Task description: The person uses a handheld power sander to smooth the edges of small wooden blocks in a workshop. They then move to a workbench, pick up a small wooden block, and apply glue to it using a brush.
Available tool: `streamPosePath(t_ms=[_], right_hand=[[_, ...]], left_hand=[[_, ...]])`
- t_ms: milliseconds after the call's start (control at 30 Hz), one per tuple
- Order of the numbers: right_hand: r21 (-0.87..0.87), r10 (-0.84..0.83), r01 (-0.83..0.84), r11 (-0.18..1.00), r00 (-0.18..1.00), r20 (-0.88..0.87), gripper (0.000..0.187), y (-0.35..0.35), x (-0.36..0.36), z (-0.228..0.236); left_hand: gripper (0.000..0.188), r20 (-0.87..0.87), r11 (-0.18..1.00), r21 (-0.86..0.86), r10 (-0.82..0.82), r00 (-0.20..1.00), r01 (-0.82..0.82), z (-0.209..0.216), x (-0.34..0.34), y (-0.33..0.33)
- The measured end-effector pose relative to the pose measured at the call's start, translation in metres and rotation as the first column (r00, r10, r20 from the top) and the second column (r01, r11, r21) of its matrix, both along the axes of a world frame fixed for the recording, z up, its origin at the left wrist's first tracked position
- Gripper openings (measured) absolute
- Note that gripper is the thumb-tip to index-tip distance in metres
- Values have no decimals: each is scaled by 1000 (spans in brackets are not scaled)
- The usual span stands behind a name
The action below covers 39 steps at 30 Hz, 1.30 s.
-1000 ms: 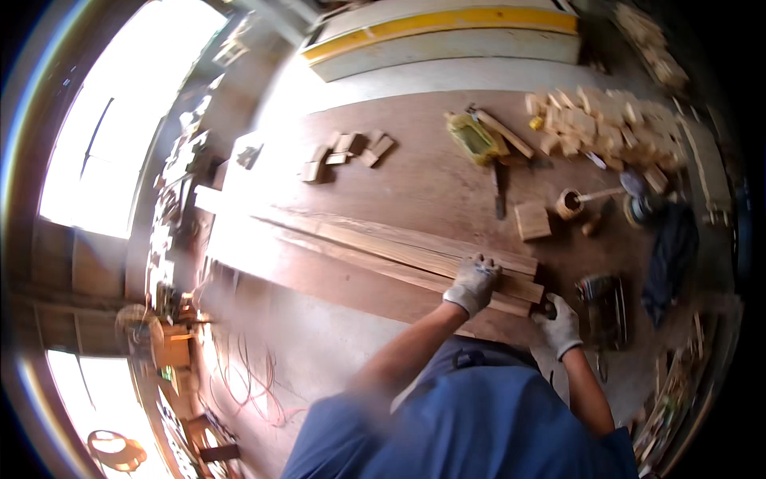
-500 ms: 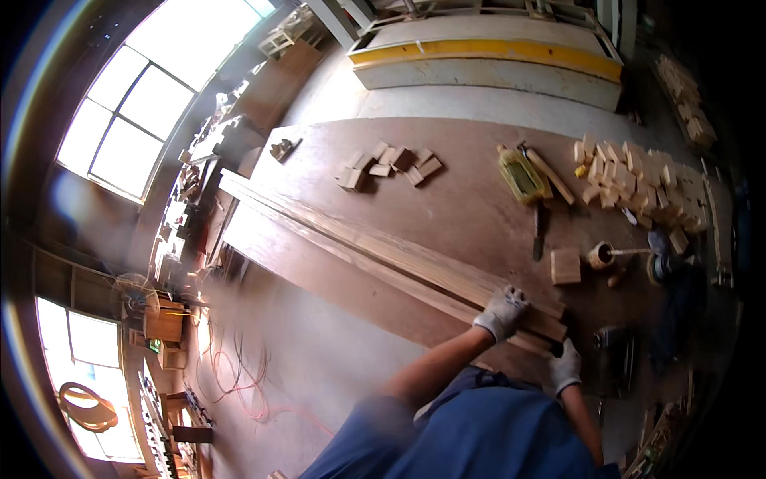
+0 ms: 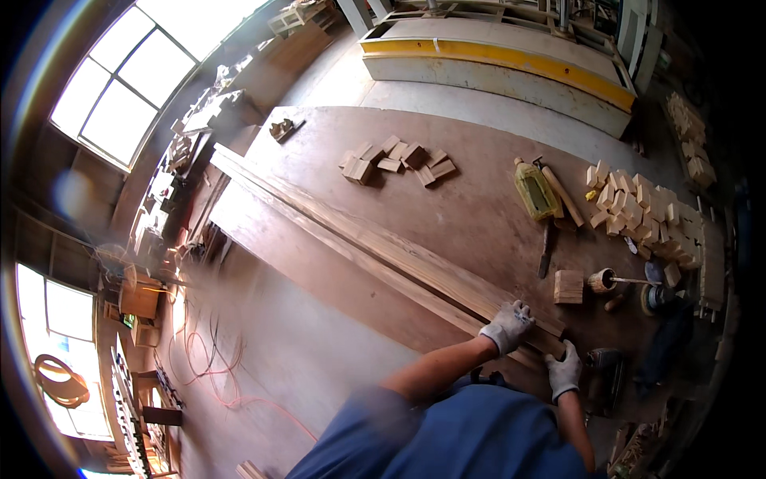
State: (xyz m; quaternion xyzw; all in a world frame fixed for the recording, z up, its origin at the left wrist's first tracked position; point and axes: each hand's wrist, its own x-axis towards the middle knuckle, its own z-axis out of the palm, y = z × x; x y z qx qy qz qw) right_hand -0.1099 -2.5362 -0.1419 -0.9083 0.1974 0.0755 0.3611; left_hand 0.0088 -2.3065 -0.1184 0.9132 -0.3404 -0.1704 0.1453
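Observation:
Two long wooden boards (image 3: 375,242) lie side by side on the brown worktable, running from its far left edge toward my body. A narrow dark gap shows between them. My left hand (image 3: 508,326), in a white work glove, is wrapped over the boards close to their near end, fingers curled on the top edge. At that near end my right hand (image 3: 565,372), gloved too, grips the board's end corner; part of its fingers is hidden behind the wood.
Small wood blocks (image 3: 399,160) lie loose at the table's far middle, and a heap of blocks (image 3: 650,211) sits at right. Nearer are a yellowish plastic bottle (image 3: 536,190), a hammer (image 3: 562,195), a square block (image 3: 568,287), a glue pot (image 3: 602,279) and a dark power tool (image 3: 606,367).
My right hand has risen slightly against the boards' near end. My left hand keeps its place on them. The whole view has shifted a little.

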Motion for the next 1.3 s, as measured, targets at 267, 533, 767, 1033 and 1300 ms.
streamPosePath(t_ms=[267,533,767,1033,1300], right_hand=[[0,125,-125,992,992,22,67,24,29,16],[112,155,-144,983,984,-93,56,-4,17,16],[279,1,24,960,996,-89,53,-19,-4,3],[78,-33,38,996,998,-60,34,-63,-11,-4],[211,-59,98,973,981,-182,43,-57,7,31]], left_hand=[[36,20,975,-222,32,999,-26,-40,3,39],[55,-101,968,-252,-22,995,-5,17,24,-5],[34,112,987,-160,-18,994,36,-11,67,-81],[61,410,895,-187,-303,860,405,-32,87,-150],[13,398,964,67,-263,879,258,-67,99,-162]])
